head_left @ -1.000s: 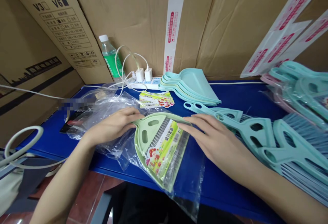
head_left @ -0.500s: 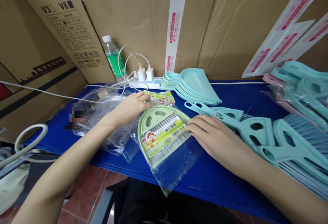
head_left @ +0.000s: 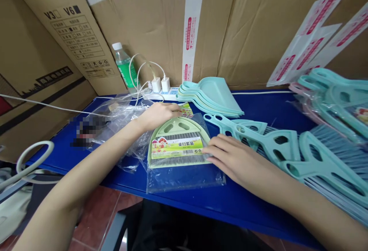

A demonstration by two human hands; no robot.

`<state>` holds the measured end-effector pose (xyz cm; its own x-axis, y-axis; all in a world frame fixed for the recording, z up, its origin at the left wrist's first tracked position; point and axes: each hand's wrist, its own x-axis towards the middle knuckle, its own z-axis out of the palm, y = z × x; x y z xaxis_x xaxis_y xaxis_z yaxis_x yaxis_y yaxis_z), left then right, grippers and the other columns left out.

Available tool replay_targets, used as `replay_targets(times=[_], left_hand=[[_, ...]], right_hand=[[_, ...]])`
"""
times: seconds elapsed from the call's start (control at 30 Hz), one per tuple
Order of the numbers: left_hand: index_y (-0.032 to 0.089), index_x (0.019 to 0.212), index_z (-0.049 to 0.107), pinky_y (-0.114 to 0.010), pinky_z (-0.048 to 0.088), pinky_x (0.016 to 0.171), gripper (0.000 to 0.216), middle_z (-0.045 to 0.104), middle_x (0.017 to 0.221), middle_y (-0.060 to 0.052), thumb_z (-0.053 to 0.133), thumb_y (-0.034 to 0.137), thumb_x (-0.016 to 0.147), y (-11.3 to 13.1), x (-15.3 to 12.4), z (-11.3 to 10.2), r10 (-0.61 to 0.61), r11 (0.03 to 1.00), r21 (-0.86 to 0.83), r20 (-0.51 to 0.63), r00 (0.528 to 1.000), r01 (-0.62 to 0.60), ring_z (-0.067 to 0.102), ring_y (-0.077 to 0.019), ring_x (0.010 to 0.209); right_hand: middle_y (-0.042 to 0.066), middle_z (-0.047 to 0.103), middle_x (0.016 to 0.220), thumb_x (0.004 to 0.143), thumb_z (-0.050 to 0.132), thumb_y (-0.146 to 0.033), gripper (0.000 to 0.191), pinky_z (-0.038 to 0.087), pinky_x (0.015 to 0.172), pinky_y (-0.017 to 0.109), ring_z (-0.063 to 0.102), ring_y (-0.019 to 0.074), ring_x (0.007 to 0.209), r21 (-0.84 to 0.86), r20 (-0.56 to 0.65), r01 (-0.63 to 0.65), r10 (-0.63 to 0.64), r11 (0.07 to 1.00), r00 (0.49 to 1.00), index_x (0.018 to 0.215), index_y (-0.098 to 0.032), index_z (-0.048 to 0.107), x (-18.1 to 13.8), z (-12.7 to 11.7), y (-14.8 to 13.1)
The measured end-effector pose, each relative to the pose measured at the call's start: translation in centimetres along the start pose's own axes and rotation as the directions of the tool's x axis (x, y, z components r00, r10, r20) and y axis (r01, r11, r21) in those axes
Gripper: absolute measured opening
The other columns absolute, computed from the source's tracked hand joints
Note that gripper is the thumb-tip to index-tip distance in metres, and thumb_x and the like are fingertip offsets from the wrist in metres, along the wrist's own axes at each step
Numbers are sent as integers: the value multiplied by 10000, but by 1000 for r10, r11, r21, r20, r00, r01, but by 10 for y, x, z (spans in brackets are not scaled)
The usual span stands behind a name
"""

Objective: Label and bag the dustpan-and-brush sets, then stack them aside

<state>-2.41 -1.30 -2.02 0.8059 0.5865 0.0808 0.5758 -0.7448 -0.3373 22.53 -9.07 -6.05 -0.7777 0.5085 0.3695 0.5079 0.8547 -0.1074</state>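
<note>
A pale green dustpan and brush set [head_left: 176, 149] lies flat on the table inside a clear plastic bag [head_left: 184, 180], with a printed mushroom label card [head_left: 169, 148] over the bristles. Its handle end points away from me, and the bag's lower end spreads towards the front edge. My left hand [head_left: 161, 115] is closed at the handle end, most of which it hides. At the pan's right edge, my right hand [head_left: 225, 149] pinches the pan and bag between thumb and fingers. Another label card [head_left: 186, 110] shows just past my left hand.
Nested light blue dustpans [head_left: 217, 94] stand at the back. Several light blue brushes [head_left: 283, 143] lie to the right, below bagged sets [head_left: 339, 94]. Clear bags [head_left: 129, 128] lie left. A bottle [head_left: 126, 67] and power strip [head_left: 172, 93] with cables sit by the cardboard boxes [head_left: 161, 25].
The bagged set has turned, so its wide edge now faces me squarely and the label lies nearly level. My left hand has moved slightly right; my right hand stays at the pan's edge.
</note>
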Motion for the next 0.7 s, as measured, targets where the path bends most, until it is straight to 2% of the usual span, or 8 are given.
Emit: replay_targets(times=[0.13, 0.2, 0.27, 0.37, 0.43, 0.57, 0.7], left_hand=[[150, 1211, 625, -332, 569, 786, 331, 661, 1236, -110, 490, 76, 918, 1, -2, 2, -14, 1000, -21, -17, 1000, 13, 689, -227, 1007], [150, 1240, 598, -323, 562, 808, 372, 653, 1242, -116, 465, 44, 910, 4, -9, -3, -52, 998, -48, -50, 997, 50, 684, -207, 1012], [141, 1187, 619, -329, 551, 822, 341, 673, 1183, -116, 442, 40, 913, 12, -23, -12, -77, 993, -90, -73, 994, 70, 675, -202, 1003], [146, 985, 667, -326, 541, 753, 219, 699, 923, -70, 450, 151, 961, 32, -49, -26, -56, 962, -270, -56, 997, 39, 661, -195, 855], [161, 1003, 651, -316, 533, 736, 199, 677, 905, -55, 469, 238, 977, 47, -67, -30, -72, 906, -420, -45, 996, 46, 643, -182, 817], [182, 1064, 620, -338, 534, 755, 204, 650, 968, -64, 552, 327, 937, 68, -88, -24, -119, 850, -520, -31, 992, 86, 628, -207, 878], [178, 1012, 616, -326, 526, 728, 152, 642, 924, -52, 486, 224, 948, 72, -90, -14, -154, 857, -506, -68, 986, 99, 616, -195, 836]], right_hand=[[71, 624, 899, 922, 387, -76, 236, 526, 681, 332, 623, 196, 788, 109, 44, -44, 39, 993, 998, 887, -174, 599, 0, -4, -2], [71, 625, 906, 917, 383, -78, 239, 533, 664, 327, 637, 189, 770, 129, 60, -69, 62, 989, 996, 892, -179, 598, 0, -4, -2], [69, 629, 904, 915, 379, -84, 245, 538, 650, 328, 643, 187, 753, 127, 62, -86, 78, 988, 995, 870, -187, 597, -1, -3, -2], [68, 637, 896, 908, 374, -72, 263, 540, 630, 324, 641, 184, 737, 101, 46, -83, 79, 991, 996, 817, -192, 589, -2, -1, -2], [65, 643, 886, 915, 366, -69, 282, 537, 622, 316, 635, 177, 724, 77, 21, -66, 65, 995, 998, 795, -193, 590, -3, 1, -1], [59, 643, 845, 957, 353, -104, 310, 527, 644, 324, 625, 180, 721, 32, -47, -33, 34, 999, 998, 831, -182, 625, -1, 4, -2], [49, 626, 799, 980, 335, -128, 330, 512, 663, 330, 602, 184, 715, 47, -62, -41, 44, 998, 997, 838, -174, 629, 2, 5, -4]])
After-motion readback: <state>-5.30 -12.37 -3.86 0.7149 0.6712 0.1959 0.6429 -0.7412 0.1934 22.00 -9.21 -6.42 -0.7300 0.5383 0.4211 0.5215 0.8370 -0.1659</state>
